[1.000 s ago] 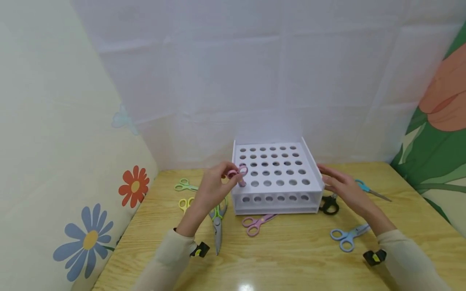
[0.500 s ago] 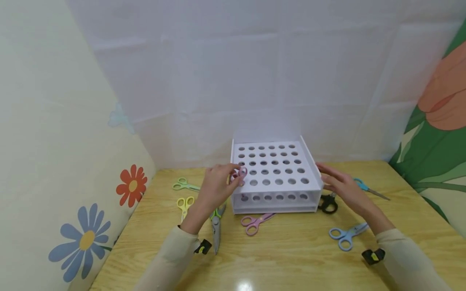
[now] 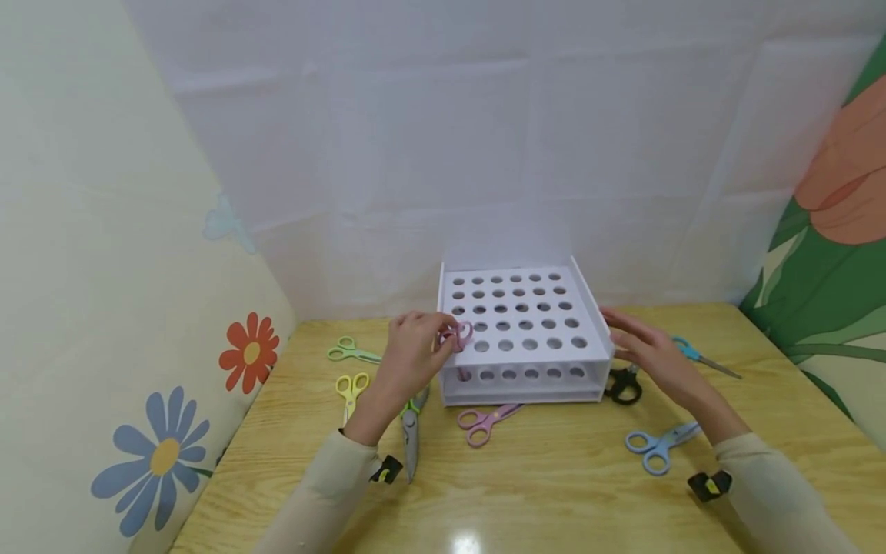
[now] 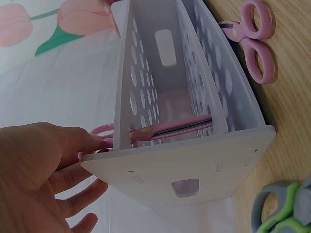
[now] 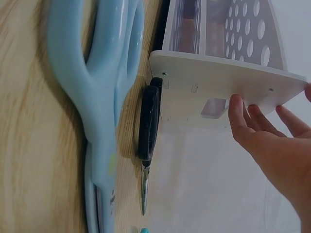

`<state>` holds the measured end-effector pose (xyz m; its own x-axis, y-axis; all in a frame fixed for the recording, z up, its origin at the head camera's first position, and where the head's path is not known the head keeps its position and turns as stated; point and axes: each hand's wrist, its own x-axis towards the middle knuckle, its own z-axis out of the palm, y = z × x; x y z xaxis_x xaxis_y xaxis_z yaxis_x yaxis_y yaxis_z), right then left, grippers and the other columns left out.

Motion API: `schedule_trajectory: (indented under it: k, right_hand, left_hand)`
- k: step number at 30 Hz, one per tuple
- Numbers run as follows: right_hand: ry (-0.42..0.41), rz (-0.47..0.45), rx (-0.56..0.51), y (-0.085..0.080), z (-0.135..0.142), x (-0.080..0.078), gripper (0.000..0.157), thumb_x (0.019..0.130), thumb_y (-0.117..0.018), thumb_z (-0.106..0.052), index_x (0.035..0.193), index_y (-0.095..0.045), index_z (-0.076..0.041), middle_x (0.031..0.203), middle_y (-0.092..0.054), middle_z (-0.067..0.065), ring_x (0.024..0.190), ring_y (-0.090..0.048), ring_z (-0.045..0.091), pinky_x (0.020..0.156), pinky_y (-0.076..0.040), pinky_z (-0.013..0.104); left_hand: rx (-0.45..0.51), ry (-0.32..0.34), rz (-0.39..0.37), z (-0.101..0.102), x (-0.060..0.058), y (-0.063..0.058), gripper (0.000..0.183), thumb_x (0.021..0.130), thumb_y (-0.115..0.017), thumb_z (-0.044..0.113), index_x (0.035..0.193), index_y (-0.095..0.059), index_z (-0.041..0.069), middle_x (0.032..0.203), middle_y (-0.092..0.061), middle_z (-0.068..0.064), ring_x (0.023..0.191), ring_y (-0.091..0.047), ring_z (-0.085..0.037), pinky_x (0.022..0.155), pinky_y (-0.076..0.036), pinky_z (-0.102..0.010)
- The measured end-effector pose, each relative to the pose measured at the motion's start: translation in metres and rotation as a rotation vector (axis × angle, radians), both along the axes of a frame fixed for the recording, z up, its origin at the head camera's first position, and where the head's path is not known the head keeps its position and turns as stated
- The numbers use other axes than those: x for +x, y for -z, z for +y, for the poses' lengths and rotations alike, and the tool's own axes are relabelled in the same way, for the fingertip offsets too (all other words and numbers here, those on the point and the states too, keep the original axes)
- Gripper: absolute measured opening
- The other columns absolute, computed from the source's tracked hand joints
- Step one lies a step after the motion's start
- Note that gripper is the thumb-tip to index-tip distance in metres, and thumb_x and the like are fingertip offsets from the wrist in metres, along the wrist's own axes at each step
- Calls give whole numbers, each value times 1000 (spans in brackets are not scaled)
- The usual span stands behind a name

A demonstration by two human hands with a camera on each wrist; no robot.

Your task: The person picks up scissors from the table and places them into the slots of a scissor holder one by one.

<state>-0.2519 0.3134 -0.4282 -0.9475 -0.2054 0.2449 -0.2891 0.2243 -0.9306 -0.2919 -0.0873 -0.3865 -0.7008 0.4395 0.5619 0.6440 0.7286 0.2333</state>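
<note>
My left hand [image 3: 414,348] pinches the handles of pink scissors [image 4: 148,132] between thumb and fingers. Their pink sheathed end points down through the front left hole of a white two-tier rack [image 3: 517,357]. In the left wrist view the scissors span the gap between the upper and lower holed panels, reaching the lower one. The far end is hidden behind that panel. On the rack's other side, my right hand [image 3: 651,355] has its fingertips against the outer side wall [image 5: 194,92], fingers spread and slightly bent.
A second pink pair of scissors [image 3: 481,426] lies before the rack. Left are green [image 3: 349,351], yellow [image 3: 351,387] and grey-and-green scissors [image 3: 411,438]. Right are black [image 3: 626,386], light blue [image 3: 656,450] and turquoise-handled scissors [image 3: 692,352]. A white cloth [image 3: 415,154] hangs behind.
The pink scissors have gone down through the upper hole, and their end now shows between the tiers. My left hand follows them slightly; the right hand stays at the side wall.
</note>
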Motion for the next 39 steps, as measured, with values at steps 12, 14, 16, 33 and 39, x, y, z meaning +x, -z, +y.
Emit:
schedule_trajectory:
  k: [12,14,16,33,39]
  right_hand:
    - [1,-1,5,-2,1,0,57,110,-47,-31,160,-32,-7,162,-30,20,133,-49,19,95,-52,29]
    - [3,0,6,-1,1,1,58,110,-47,-31,160,-31,-6,162,-30,20,132,-50,17,95,-52,28]
    - [4,3,4,-1,2,1,58,110,-47,-31,160,-31,-5,161,-30,20,131,-51,15,94,-52,28]
    - [-17,14,-16,1,2,1,59,110,-47,-31,159,-30,-3,161,-30,20,130,-52,14,94,-52,28]
    - [-24,10,-18,0,2,1,58,110,-47,-31,160,-30,-5,161,-30,21,130,-52,15,95,-52,29]
  left_hand:
    - [-10,15,-7,0,2,-6,15,95,-74,21,108,-74,12,94,-72,3,95,-62,-21,93,-46,-49]
    - [0,28,1,-1,2,-9,16,96,-73,21,109,-74,11,96,-72,1,95,-63,-22,93,-47,-48]
    - [11,38,14,-2,2,-12,18,97,-71,22,109,-73,9,98,-72,-1,96,-64,-24,92,-49,-46]
    - [180,-54,27,-29,-3,-19,17,101,-64,23,107,-72,10,99,-71,-4,90,-65,-21,75,-54,-40]
    - [180,-112,1,-38,-8,-11,14,100,-66,21,105,-71,8,92,-70,-4,82,-66,-23,68,-54,-38]
